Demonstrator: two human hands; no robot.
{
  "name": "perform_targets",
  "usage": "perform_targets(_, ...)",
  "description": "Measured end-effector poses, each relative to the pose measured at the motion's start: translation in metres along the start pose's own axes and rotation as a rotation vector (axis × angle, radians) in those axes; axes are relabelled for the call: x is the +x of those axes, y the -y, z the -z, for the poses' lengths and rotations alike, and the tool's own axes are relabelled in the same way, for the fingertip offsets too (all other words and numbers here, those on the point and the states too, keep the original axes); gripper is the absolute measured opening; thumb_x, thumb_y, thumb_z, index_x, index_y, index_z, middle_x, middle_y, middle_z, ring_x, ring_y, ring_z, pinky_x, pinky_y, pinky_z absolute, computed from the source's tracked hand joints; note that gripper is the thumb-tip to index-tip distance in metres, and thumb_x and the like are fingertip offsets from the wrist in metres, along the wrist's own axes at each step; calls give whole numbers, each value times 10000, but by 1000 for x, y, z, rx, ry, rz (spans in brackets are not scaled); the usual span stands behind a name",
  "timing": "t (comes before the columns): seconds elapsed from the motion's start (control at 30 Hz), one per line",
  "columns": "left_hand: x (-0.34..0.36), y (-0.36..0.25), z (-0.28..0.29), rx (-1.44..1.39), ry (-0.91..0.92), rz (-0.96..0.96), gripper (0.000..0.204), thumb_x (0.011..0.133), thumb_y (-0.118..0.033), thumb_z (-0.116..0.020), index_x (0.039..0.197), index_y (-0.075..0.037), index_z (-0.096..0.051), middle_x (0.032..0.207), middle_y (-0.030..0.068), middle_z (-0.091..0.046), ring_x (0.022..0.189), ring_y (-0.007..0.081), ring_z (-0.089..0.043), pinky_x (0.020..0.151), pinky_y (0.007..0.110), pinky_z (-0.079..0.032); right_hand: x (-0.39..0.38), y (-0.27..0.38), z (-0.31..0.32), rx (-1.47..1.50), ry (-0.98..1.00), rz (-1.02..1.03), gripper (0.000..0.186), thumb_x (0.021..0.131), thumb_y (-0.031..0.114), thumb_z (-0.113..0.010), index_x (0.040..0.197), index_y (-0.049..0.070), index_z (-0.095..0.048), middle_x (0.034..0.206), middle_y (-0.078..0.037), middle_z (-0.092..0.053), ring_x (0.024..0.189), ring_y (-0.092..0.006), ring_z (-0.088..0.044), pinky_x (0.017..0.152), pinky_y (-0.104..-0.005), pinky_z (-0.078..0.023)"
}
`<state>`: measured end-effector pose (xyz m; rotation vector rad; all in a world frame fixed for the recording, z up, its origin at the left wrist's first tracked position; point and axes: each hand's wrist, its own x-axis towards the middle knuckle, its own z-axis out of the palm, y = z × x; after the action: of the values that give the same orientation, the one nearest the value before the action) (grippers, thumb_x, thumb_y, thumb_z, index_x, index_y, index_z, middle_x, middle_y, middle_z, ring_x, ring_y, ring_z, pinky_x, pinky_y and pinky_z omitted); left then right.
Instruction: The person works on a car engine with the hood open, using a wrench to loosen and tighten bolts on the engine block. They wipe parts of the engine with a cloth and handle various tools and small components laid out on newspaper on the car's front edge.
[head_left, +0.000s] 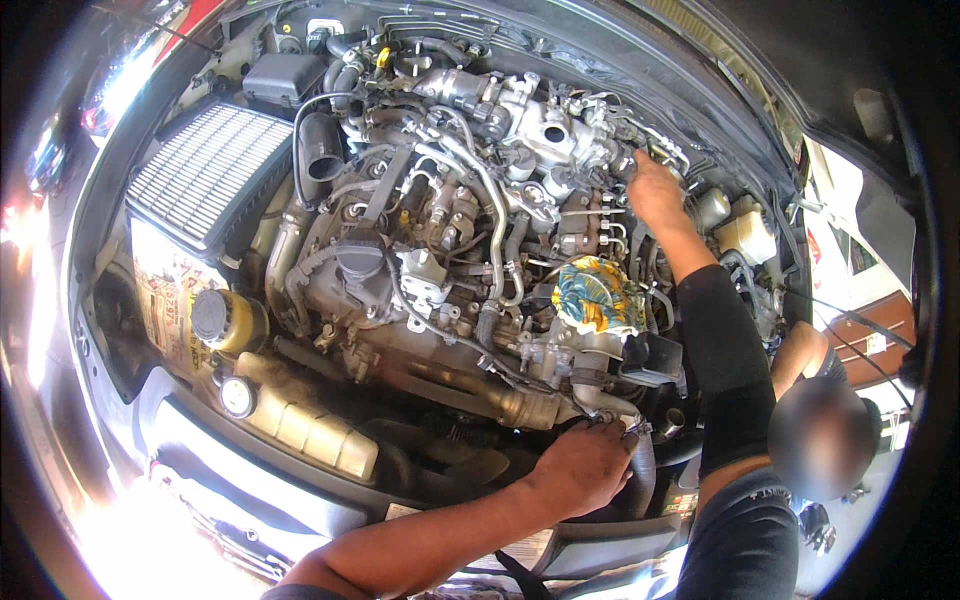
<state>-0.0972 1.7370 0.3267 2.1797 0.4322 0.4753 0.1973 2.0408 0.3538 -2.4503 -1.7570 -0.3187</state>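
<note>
In an open engine bay, my left hand [590, 465] lies at the front of the engine. Its fingers curl over the joint between a metal pipe [603, 398] and a thick grey ribbed hose [640, 470]. My right hand [657, 190] reaches deep to the back right of the engine [450, 230]. Its fingers are closed near small pipes and fittings by the metal intake housing [548, 130]; what they hold is too small to make out. Between the two hands, a bunched patterned cloth [595, 295] in yellow, blue and white sits on the engine.
An air filter element [210, 175] lies at the left, beside an open black duct [320, 150]. Nearer are a yellowish reservoir with a dark cap [228, 320] and a coolant tank [310, 430]. Another person's arm [800, 358] leans in from the right.
</note>
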Motion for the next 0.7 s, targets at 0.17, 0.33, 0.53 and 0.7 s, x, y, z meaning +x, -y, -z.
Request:
perform_targets(0.17, 0, -1, 3, -19, 9, 12, 473, 1001, -304, -768, 1326, 21, -660, 1244, 236, -731, 1150, 399, -729, 1026, 512, -583, 19, 41, 20, -121, 163, -89, 435, 994, 149, -687, 1410, 26, -711, 1363, -298, -754, 1320, -457, -719, 1126, -521, -580)
perform_targets(0.33, 1, -4, 8, -4, 55, 13, 453, 1000, -320, -770, 1287, 16, -670, 1238, 224, -721, 1166, 396, -723, 1027, 511, -580, 43, 64, 29, -291, 357, -18, 373, 959, 128, -716, 1298, -3, -800, 1391, -269, -757, 1318, -417, -735, 1118, -471, -596)
perform_targets(0.53, -2, -3, 5, 21, 11, -1, 457, 1001, -329, -767, 1291, 14, -679, 1239, 208, -721, 1177, 385, -720, 1037, 505, -571, 34, 25, 18, -174, 180, 88, 497, 939, 96, -703, 1434, 51, -705, 1301, -264, -786, 1224, -453, -756, 1068, -529, -598)
perform_targets(0.7, 0, -1, 3, 47, 20, -9, 470, 1010, -334, -759, 1306, 22, -678, 1253, 224, -726, 1179, 398, -721, 1032, 511, -584, 7, -42, 6, -67, 78, 285, 486, 1064, 136, -659, 1545, 151, -587, 1314, -264, -756, 1235, -470, -713, 1091, -564, -553)
